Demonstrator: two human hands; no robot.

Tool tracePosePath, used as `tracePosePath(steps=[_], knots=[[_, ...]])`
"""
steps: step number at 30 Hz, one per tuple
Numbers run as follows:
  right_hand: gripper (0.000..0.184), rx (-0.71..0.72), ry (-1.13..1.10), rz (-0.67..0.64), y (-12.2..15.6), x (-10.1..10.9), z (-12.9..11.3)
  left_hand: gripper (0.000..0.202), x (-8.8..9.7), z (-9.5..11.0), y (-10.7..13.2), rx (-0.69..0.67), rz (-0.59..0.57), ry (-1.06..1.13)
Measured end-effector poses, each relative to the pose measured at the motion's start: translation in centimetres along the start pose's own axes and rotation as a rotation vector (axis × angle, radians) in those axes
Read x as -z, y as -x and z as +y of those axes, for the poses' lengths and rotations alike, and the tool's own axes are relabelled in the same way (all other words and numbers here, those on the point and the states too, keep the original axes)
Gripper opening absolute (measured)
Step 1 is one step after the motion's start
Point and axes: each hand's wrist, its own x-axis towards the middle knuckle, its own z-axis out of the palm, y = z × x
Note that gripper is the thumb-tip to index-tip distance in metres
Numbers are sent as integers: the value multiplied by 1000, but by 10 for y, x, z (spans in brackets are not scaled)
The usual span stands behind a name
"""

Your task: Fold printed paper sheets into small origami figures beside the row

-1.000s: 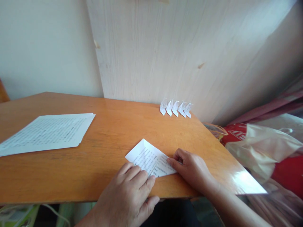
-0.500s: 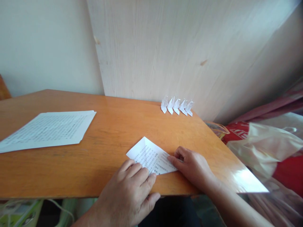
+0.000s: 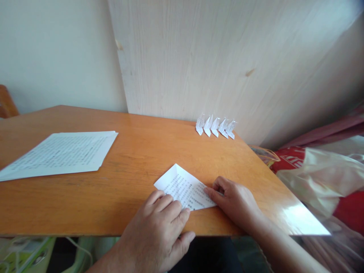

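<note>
A folded sheet of printed paper [image 3: 184, 185] lies on the table near its front edge, one pointed corner toward the back. My left hand [image 3: 159, 223] presses down on its near left side with bent fingers held together; the thumb sits apart, off the paper. At the paper's right corner, my right hand [image 3: 233, 199] is closed, with the thumb on top and the other fingers curled. My left fingers cover part of the paper's near edge.
A stack of printed sheets [image 3: 65, 153] lies on the left of the wooden table [image 3: 136, 151]. Several small folded paper pieces [image 3: 215, 127] stand in a row at the back right, by the panel [image 3: 182, 57]. Plastic bags [image 3: 327, 170] sit beyond the right edge.
The whole view has shifted slightly, so everything appears a little further right. Both hands keep their places on the folded paper.
</note>
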Motion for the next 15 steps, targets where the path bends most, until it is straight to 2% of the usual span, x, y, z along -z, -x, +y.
tracePosePath(steps=[15], knots=[[29,-20,17,-2,0,4,-6,11,2,-2,-5,54,12,94]])
